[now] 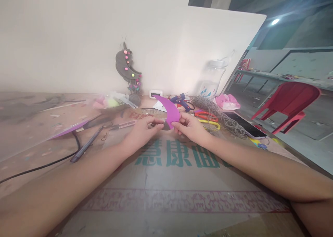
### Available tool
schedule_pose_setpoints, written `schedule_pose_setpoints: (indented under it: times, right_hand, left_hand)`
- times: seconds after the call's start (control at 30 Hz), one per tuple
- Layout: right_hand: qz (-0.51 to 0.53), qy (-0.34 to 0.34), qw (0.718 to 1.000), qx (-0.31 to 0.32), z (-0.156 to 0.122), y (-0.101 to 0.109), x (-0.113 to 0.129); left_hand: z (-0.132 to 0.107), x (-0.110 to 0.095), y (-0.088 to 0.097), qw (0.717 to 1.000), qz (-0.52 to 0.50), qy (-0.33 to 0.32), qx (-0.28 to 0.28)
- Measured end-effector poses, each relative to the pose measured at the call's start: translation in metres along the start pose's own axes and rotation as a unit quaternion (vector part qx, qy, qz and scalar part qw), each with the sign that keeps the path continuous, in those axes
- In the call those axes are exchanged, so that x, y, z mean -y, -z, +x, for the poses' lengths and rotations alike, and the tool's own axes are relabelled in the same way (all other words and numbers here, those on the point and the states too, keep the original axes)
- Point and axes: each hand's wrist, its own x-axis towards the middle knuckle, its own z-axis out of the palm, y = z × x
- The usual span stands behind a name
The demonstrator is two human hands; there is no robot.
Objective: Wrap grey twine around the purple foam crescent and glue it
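Note:
A purple crescent-shaped cutout (169, 107) stands tilted between my two hands above the cardboard-covered table. My right hand (188, 126) pinches its lower right edge between thumb and fingers. With thumb and fingertips together, my left hand (147, 128) grips the lower left end, where a small dark grey patch (165, 126) shows. Whether that patch is yarn or another material I cannot make out. Just behind the crescent lie a dark blue glue gun (180, 101) and a white piece of paper (159, 106).
Grey yarn (208, 105), orange-handled scissors (206, 116), yellow-handled scissors (212, 124) and a phone (244, 125) lie right. A decorated grey moon (123, 67) hangs behind. A clear bottle (212, 79) stands at the wall. Left are a pen (87, 145), a cutter (125, 125) and a black cable (39, 168).

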Motion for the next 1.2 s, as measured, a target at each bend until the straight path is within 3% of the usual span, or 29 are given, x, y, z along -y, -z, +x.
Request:
schedule_pose_setpoints:
  times: [0.83, 1.2]
  right_hand:
    - [-0.002, 0.001, 1.000, 0.022, 0.0005, 0.0011, -0.0005]
    - [-0.024, -0.009, 0.999, 0.024, -0.0013, 0.0006, 0.0009]
  left_hand:
    - [-0.0011, 0.0000, 0.0005, 1.000, -0.006, 0.023, 0.015]
    - [-0.0020, -0.0010, 0.0011, 1.000, 0.005, 0.002, 0.013]
